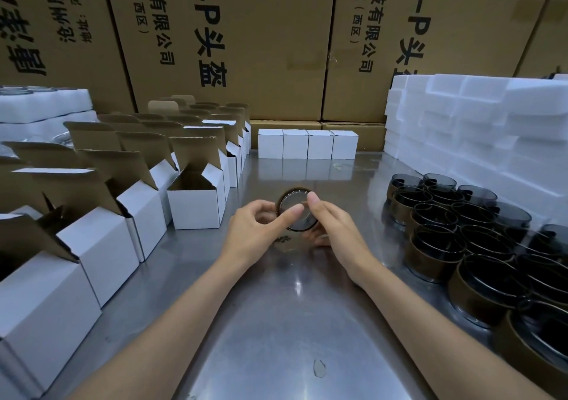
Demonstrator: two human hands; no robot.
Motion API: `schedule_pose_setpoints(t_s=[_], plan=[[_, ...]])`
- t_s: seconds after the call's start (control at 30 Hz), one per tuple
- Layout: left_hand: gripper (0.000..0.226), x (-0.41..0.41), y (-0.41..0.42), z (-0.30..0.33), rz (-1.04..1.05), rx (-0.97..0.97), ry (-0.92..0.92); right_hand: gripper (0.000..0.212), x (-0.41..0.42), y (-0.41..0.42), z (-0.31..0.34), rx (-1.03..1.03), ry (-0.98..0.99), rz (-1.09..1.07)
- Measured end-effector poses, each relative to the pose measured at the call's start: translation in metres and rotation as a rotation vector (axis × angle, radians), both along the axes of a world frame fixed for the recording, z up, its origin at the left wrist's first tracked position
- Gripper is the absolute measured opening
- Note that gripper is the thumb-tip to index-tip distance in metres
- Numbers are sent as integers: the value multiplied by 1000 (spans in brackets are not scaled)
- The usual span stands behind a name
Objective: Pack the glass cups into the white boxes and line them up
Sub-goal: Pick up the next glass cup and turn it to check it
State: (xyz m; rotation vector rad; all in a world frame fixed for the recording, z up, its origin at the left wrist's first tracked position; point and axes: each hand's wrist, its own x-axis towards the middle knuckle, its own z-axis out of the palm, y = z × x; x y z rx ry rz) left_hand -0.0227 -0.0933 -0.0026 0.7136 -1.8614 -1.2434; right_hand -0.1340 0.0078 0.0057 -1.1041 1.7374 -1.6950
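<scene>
Both hands hold one glass cup (297, 212) over the middle of the steel desk (276, 322): the left hand (255, 230) and the right hand (332, 230) each curl around its sides. Open boxes (196, 196) stand to the left, four closed boxes (307, 143) line the back, and more cups (442, 224) cluster to the right.

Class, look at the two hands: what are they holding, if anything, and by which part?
Both the left hand and right hand grip one glass cup by its sides.
</scene>
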Motion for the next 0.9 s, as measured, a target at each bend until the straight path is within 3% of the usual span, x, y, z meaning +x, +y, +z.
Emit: schedule_pose_setpoints(t_s=[0.17, 0.37, 0.63, 0.77, 0.9], plan=[[48, 2, -1, 0, -57, -76, 27, 30, 0, 3, 1, -13, 10, 61], [58, 3, -5, -1, -102, -183, 21, 52, -6, 5, 3, 1, -50, 129], [55, 0, -6, -6, -85, -251, -38, 47, -7, 2, 0, -26, -47, 90], [80, -1, -5, -11, -94, -374, -88, 54, -5, -1, -7, -68, 71, -19], [76, -1, -6, -12, -53, -541, -97, 67, -6, -2, -9, -64, 212, -31]])
